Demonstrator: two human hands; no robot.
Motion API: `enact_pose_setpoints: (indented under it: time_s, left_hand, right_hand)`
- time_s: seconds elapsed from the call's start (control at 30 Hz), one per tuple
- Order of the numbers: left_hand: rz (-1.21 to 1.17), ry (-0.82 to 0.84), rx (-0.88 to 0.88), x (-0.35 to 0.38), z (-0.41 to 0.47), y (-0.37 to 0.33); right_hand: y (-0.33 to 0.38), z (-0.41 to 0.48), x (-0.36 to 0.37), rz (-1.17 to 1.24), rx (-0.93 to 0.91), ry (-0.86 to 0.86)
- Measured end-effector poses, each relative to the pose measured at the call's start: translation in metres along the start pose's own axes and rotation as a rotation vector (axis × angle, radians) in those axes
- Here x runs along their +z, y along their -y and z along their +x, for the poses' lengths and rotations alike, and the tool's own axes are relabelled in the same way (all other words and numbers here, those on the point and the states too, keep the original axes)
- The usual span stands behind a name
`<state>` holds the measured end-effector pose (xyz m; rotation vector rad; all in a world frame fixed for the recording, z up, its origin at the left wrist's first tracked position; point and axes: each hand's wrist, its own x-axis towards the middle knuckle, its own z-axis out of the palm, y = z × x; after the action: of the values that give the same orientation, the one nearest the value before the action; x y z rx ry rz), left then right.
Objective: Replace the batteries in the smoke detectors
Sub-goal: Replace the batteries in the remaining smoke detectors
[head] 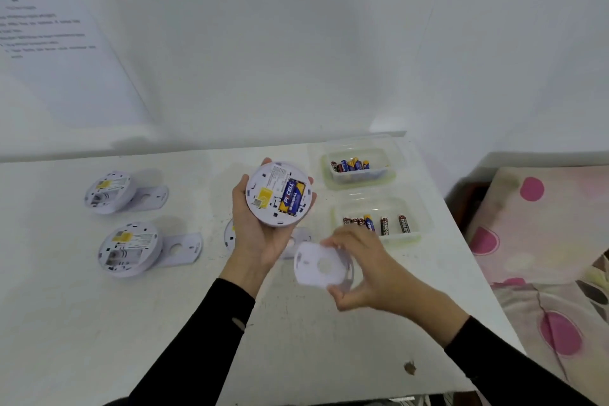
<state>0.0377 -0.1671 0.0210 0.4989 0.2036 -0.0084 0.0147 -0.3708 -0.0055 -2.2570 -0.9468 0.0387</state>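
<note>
My left hand [255, 234] holds a round white smoke detector [278, 194] back side up above the table. Blue and yellow batteries [291, 198] fill its open compartment. My right hand [362, 269] grips a white mounting plate [321, 265] with a round hole, just below and right of the detector, apart from it. Two more detectors [107, 191] [130, 249] lie on the left, backs up, their battery compartments holding no batteries. Each rests beside its own plate [151, 198] [183, 249]. Another detector [229, 236] is mostly hidden behind my left hand.
Two clear plastic tubs stand at the table's right: the far tub [361, 175] holds blue-yellow and red batteries, the near tub [379, 227] mostly red ones. A printed sheet [49, 43] hangs on the wall at left. A spotted bedspread [543, 241] lies beyond the table's right edge.
</note>
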Motion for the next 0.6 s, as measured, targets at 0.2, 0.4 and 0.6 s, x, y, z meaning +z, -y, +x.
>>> enact_pose_setpoints:
  time_s: [0.2, 0.4, 0.6]
  left_hand:
    - [-0.008, 0.029, 0.013, 0.001, -0.001, 0.006]
    - [0.062, -0.033, -0.028, 0.003, -0.007, 0.008]
    - [0.138, 0.000, -0.078, 0.006, -0.012, 0.015]
  right_hand:
    - [-0.028, -0.024, 0.038, -0.111, 0.060, 0.157]
    - [-0.006, -0.005, 0.011, 0.043, 0.018, -0.005]
    - [0.032, 0.050, -0.024, 0.107, 0.027, -0.409]
